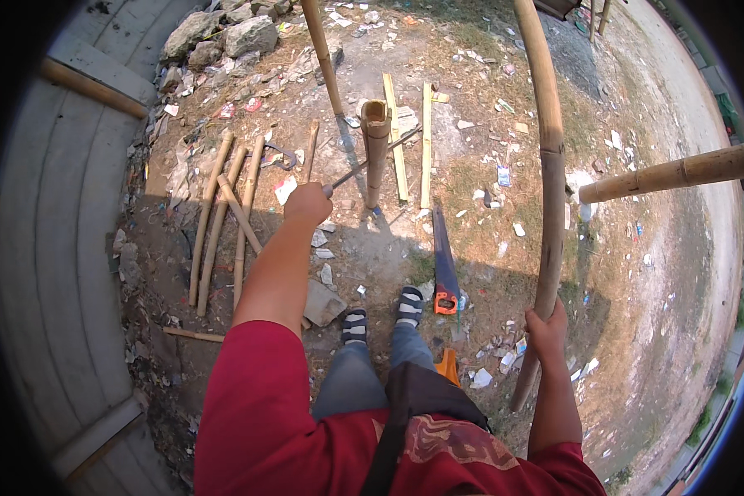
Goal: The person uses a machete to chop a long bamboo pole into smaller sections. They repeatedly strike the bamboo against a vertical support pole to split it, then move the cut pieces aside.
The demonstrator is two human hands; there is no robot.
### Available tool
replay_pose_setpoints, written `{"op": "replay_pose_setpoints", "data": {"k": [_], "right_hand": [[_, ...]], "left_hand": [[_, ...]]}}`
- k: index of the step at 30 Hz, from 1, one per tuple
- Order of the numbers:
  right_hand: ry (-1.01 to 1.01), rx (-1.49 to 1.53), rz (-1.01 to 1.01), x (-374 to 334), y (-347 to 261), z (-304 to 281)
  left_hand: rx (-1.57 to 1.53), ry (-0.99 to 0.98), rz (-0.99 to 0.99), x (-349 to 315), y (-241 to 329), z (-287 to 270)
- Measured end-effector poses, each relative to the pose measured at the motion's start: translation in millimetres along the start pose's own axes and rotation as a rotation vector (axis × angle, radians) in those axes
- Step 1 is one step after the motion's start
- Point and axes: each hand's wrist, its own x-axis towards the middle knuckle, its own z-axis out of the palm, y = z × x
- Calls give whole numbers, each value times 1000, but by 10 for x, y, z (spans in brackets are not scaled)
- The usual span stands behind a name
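Observation:
My left hand (307, 204) is closed round the grey handle of a long, thin dark tool (354, 172). Its narrow shaft points away to the right and meets the line of an upright bamboo post (375, 157) with a hollow top; whether they touch I cannot tell. On the right, my right hand (547, 328) grips a tall bamboo pole (551, 198) near its lower end. Between my hands, a handsaw (445, 256) with an orange handle lies on the ground. Two split bamboo strips (426, 145) lie beyond it, right of the post.
Several cut bamboo lengths (215, 219) lie at left, with a dark C-shaped object (283, 155) beside them. Another bamboo pole (322, 58) rises behind the post, and one (670, 172) juts in from the right. Rocks (250, 35) and litter cover the far left; a grey wall (50, 248) borders it.

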Motion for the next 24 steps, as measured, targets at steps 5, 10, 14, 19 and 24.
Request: {"op": "replay_pose_setpoints", "data": {"k": [5, 10, 14, 19, 24], "right_hand": [[142, 345, -103, 330, -462, -98], [-111, -248, -118, 242, 477, 801], [-264, -380, 4, 176, 594, 874], [-24, -132, -42, 246, 171, 84], [158, 281, -78, 443, -286, -161]], "left_hand": [[-39, -27, 17, -22, 67, 5], [-46, -12, 60, 58, 189, 175], [-3, -38, 20, 84, 140, 173], [-60, -52, -16, -34, 18, 267], [-71, 6, 43, 71, 18, 418]]}}
